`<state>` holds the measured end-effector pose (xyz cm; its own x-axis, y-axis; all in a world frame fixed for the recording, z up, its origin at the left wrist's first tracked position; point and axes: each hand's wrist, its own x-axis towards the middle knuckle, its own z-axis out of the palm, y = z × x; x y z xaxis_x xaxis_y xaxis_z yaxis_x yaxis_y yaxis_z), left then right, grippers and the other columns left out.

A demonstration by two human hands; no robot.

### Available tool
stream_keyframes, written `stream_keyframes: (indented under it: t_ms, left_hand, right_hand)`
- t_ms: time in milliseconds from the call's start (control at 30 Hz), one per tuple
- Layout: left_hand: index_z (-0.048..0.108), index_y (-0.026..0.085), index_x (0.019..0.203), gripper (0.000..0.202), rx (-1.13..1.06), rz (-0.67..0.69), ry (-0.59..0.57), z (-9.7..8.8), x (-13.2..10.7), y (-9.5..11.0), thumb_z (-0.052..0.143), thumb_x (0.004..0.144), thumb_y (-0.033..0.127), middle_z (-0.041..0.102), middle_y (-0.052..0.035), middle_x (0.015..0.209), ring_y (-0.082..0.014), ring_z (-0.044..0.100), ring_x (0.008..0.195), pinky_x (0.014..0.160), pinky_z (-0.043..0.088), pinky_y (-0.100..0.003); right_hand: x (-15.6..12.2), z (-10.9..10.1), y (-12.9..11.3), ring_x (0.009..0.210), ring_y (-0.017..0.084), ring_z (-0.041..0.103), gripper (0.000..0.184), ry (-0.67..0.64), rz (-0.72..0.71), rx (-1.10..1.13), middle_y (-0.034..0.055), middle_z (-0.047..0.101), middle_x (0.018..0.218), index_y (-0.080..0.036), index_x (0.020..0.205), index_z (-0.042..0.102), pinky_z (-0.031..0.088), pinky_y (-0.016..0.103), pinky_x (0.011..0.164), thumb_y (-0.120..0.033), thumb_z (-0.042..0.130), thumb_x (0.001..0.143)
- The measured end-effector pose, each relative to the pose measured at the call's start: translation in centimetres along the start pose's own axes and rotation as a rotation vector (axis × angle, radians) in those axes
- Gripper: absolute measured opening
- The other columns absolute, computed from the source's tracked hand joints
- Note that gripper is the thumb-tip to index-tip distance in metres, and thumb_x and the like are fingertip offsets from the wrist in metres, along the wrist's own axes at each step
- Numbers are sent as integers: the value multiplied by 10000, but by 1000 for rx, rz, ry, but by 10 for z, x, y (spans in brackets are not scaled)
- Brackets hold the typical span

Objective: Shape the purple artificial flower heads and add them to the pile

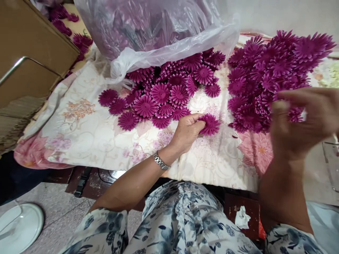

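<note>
My left hand (pixel 187 131) grips a single purple plastic flower head (pixel 211 124) lying on the floral cloth (pixel 87 137), its fingers curled round the flower's edge. A loose pile of the same purple flowers (pixel 164 93) lies just beyond it, spilling from a clear plastic bag (pixel 159 31). My right hand (pixel 304 120) is raised close to the camera and blurred, fingers curled in a pinch in front of a second, larger heap of purple flowers (pixel 272 67). What the right fingers hold is hidden.
A brown cardboard box (pixel 29 46) with a metal bar stands at the left. More purple flowers (pixel 71 28) lie behind it. A white round lid (pixel 19 225) rests on the floor at lower left. A clear container edge (pixel 331 162) shows at the right.
</note>
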<state>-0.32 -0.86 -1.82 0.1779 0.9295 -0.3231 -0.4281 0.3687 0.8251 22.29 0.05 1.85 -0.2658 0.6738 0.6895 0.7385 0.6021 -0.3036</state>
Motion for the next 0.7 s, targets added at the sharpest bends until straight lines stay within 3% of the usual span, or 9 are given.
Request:
stream_keyframes:
  t_ms: [33, 133, 200, 300, 433, 500, 567, 700]
  left_hand:
    - [671, 129, 688, 91, -2, 24, -18, -1, 0, -1, 586, 657, 134, 605, 19, 615, -73, 523, 577, 562, 402, -198]
    - [700, 126, 716, 108, -8, 63, -80, -2, 1, -3, 605, 666, 138, 630, 14, 634, -69, 524, 604, 577, 402, -181]
    - [714, 127, 745, 115, -17, 39, -87, -1, 0, -1, 637, 662, 148, 642, 12, 640, -68, 535, 605, 584, 413, -178]
    - [722, 136, 796, 184, -66, -14, 14, 1, -1, 5, 708, 614, 162, 689, -4, 695, -89, 597, 642, 644, 472, -201]
    - [712, 146, 801, 232, -73, -119, 45, 4, -4, 11, 759, 583, 210, 703, -12, 717, -124, 632, 641, 624, 524, -255]
    - [709, 148, 810, 233, -72, -135, 11, 5, -5, 12, 757, 593, 215, 702, -12, 727, -124, 636, 655, 647, 538, -268]
    - [705, 150, 831, 246, -98, -146, -11, 6, -6, 13, 747, 594, 197, 705, -15, 747, -125, 641, 676, 674, 542, -277]
    - [690, 151, 910, 311, -128, -160, -59, 7, -7, 12, 705, 600, 151, 709, -28, 805, -127, 644, 712, 707, 526, -277]
  right_hand:
    - [0, 15, -13, 967, 246, 522, 243, 21, -64, -36, 79, 599, 950, -223, 1058, 630, 382, 427, 871, -148, 598, 829]
    - [1, 55, -46, 769, 189, 552, 20, -175, -175, -16, 50, 625, 798, -198, 804, 628, 433, 368, 704, -179, 623, 798]
    - [4, 65, -54, 720, 164, 550, 73, -187, -148, 19, 36, 616, 749, -194, 751, 589, 441, 340, 668, -161, 577, 815]
    - [11, 49, -41, 718, 155, 569, 74, -3, -63, 5, 23, 611, 728, -204, 752, 581, 460, 319, 659, -153, 587, 806]
    - [15, 3, -2, 794, 203, 588, 80, 322, 1, -443, 52, 662, 831, -225, 858, 651, 458, 379, 743, -206, 655, 780]
    - [14, -14, 16, 885, 243, 595, 188, 315, 66, -613, 82, 679, 963, -228, 975, 667, 447, 429, 806, -247, 649, 789]
    - [12, -21, 25, 938, 262, 596, 225, 272, 111, -640, 96, 678, 1021, -223, 1027, 668, 443, 454, 842, -258, 621, 810]
    - [11, -2, 6, 816, 201, 608, 117, 223, 93, -366, 63, 667, 834, -217, 894, 681, 484, 368, 760, -221, 577, 840]
